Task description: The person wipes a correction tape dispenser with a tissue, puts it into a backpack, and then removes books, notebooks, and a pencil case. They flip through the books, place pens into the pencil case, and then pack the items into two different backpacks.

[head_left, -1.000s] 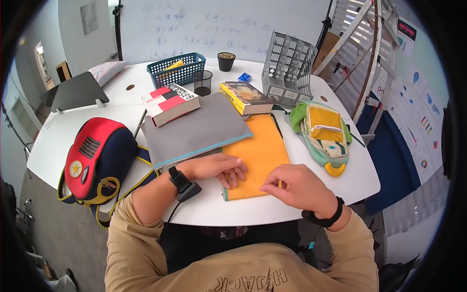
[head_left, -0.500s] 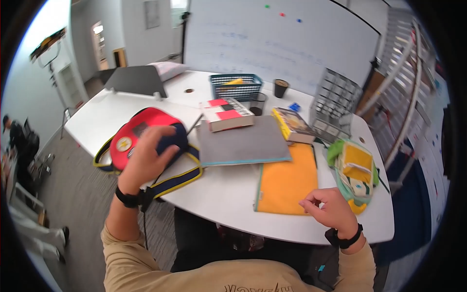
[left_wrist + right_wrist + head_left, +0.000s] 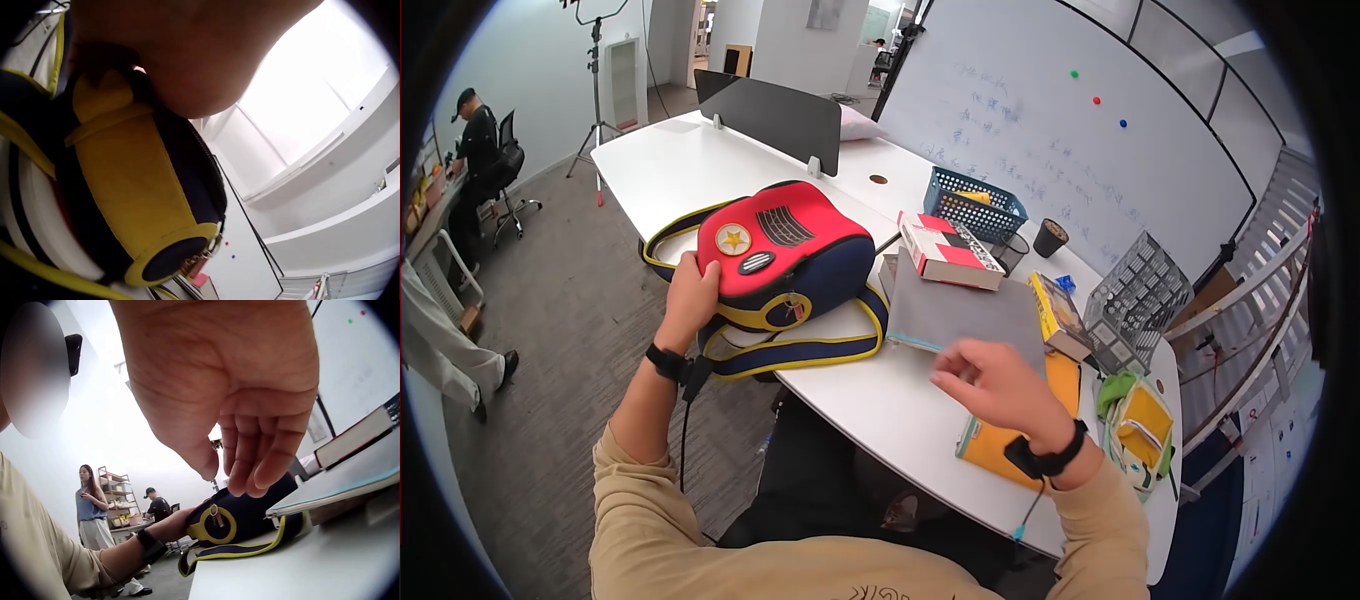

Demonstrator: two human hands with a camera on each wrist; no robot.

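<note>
A red and navy bag [image 3: 825, 225] with yellow-edged straps lies at the table's left front edge. My left hand [image 3: 692, 297] grips its near left end, thumb on the red face; in the left wrist view the hand covers the top of the bag's yellow panel [image 3: 128, 181]. Holding nothing, my right hand [image 3: 1007, 390] hovers over the front of the grey folder [image 3: 965, 315] and the orange folder [image 3: 1000, 447], fingers loosely bent. In the right wrist view the right hand [image 3: 231, 394] hangs in front of the bag [image 3: 250, 506].
On the grey folder lies a red and white book [image 3: 950, 252]. Behind are a blue basket [image 3: 975, 205], a mesh cup and a plant pot [image 3: 1050, 238]. To the right are a yellow book [image 3: 1060, 315], a grey rack [image 3: 1138, 300] and a green and yellow bag [image 3: 1138, 430].
My left hand has left the orange folder, moved left and taken hold of the red bag. My right hand has lifted off the orange folder and shifted left. The head view has turned left.
</note>
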